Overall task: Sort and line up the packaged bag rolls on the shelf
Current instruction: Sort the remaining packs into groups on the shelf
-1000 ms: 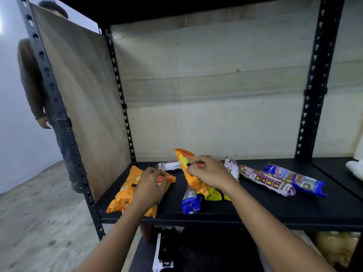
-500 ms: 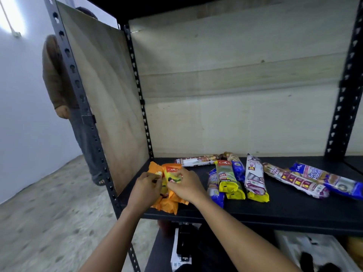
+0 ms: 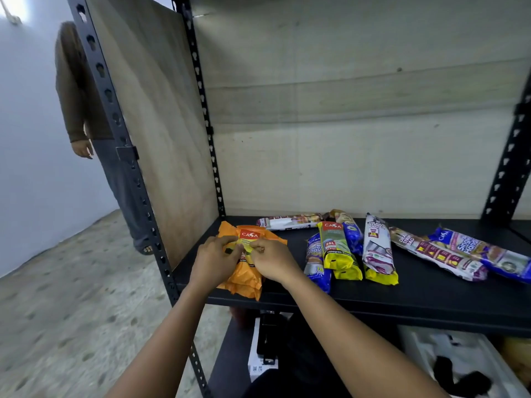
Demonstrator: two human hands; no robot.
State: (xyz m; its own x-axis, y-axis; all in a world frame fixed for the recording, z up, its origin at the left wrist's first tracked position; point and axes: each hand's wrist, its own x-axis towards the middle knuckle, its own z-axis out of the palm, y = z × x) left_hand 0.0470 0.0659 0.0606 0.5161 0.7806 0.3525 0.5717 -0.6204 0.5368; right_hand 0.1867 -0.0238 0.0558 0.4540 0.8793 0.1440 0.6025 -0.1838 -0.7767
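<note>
The orange packs [image 3: 247, 271] lie stacked at the left end of the shelf [image 3: 431, 300], near the front edge, with their label end toward the back. Both hands are on the top pack. The left hand [image 3: 214, 262] holds its left side with fingers curled onto the film. The right hand [image 3: 274, 262] pinches the label area between thumb and forefinger. The number of packs in the stack cannot be told.

Status: the orange group appears gathered. Squaring it is judged to be the step in hand.

Just right of the stack, a yellow pack [image 3: 336, 249] rests on a blue roll [image 3: 316, 262], with a white-purple pack [image 3: 377, 251] beside them. These point roughly front to back but are mixed in kind. Farther right, a draw-string pack [image 3: 436, 254] and a blue pack [image 3: 482, 251] lie slanted, side by side. At the back, a white pack [image 3: 287, 221] lies crosswise.

Remaining: group these by kind, turn the slanted and crosswise packs, and set all in one row. The task is judged less than half done.

A bystander [image 3: 83, 96] stands left of the rack.
</note>
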